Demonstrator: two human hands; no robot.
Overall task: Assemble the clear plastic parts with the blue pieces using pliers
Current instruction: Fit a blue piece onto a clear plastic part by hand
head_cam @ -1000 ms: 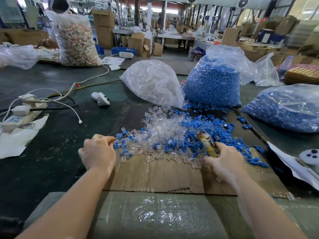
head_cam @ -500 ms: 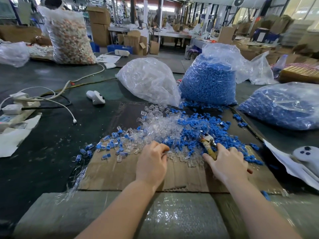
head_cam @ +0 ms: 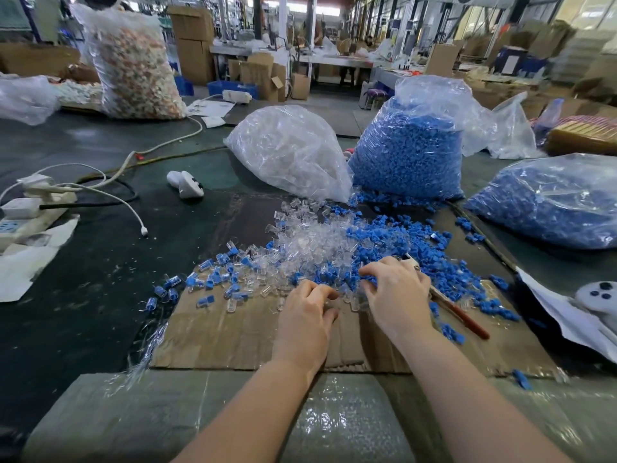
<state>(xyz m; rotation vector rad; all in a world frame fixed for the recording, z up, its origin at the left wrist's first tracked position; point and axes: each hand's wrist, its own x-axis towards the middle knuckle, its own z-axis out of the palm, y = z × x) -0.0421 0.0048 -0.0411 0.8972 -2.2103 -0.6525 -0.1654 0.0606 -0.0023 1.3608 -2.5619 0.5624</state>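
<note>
While I watch through the head camera, the dark green table (head_cam: 83,295) fills most of the view, with a flattened cardboard sheet (head_cam: 233,339) laid on it directly ahead. At the back left stands a tall bag of pale mixed parts (head_cam: 133,65). Nearer the middle, a bag of clear parts (head_cam: 290,152) leans beside a full bag of blue pieces (head_cam: 407,152), the two touching at their bases, and a second blue bag (head_cam: 551,202) lies well apart at the right edge. Spilled across the cardboard is a loose heap: clear plastic parts (head_cam: 300,242) toward the centre, blue pieces (head_cam: 394,235) mostly to the right, and some joined clear-and-blue units (head_cam: 213,279) scattered at the left fringe.

Both hands sit at the near edge of that heap. My left hand (head_cam: 305,317) has its fingers curled down into the clear parts; whether it actually pinches one I cannot tell. My right hand (head_cam: 397,292) is also curled, fingertips buried among blue pieces, and I cannot tell what it grips. The pliers (head_cam: 459,314), with red handles, lie on the cardboard just beside the right hand, their head hidden behind it.

To the left rest a white power strip (head_cam: 30,215) with cables and a small white controller (head_cam: 185,183).
</note>
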